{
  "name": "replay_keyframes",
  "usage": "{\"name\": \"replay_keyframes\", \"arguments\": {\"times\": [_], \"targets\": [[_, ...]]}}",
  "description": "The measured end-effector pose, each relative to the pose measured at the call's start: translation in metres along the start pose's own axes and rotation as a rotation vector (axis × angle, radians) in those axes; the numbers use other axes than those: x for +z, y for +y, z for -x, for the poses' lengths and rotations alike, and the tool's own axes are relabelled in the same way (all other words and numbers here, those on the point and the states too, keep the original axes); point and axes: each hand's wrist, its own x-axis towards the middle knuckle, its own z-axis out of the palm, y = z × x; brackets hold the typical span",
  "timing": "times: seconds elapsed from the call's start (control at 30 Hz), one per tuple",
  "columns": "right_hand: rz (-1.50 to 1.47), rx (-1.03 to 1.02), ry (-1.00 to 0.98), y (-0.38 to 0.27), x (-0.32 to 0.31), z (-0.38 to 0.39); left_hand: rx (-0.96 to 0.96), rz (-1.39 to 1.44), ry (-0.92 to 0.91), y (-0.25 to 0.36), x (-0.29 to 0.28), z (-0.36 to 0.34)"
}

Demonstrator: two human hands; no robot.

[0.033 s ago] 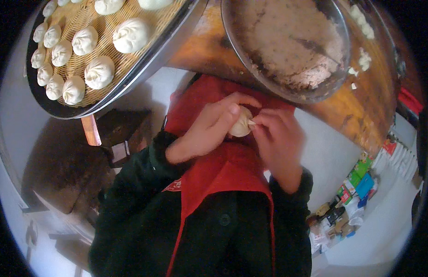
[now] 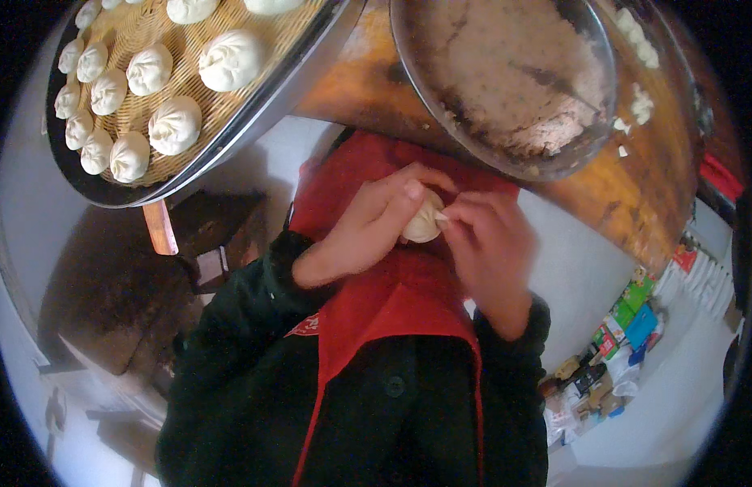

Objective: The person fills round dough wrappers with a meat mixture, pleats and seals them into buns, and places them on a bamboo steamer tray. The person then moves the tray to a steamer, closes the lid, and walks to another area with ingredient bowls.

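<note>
A pale bun (image 2: 425, 221) with pleated dough sits between my hands, in front of the red apron (image 2: 400, 292). My left hand (image 2: 384, 213) cups it from the left, with the fingers curled round its far side and the thumb lying near its top. On the right, my right hand (image 2: 491, 243) pinches a small tip of the bun's dough between thumb and fingers. The bun's underside and part of its left side are hidden by my left hand.
Several pleated buns (image 2: 175, 126) lie on a round woven mat (image 2: 161, 40) in a dark-rimmed steamer at the far left. A metal bowl of filling (image 2: 506, 73) stands on the wooden table (image 2: 352, 89). Dough pieces (image 2: 641, 104) lie right of it; packages (image 2: 627, 325) sit lower right.
</note>
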Motion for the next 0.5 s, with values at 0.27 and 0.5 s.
{"name": "replay_keyframes", "arguments": {"times": [0.27,0.5], "targets": [[0.027,-0.101,0.014,-0.004,-0.003,-0.001,-0.176,-0.109,-0.012,0.014,-0.001,-0.003],[0.057,-0.197,0.089,-0.01,-0.001,0.003,-0.256,-0.188,0.024,0.026,0.0,-0.004]]}}
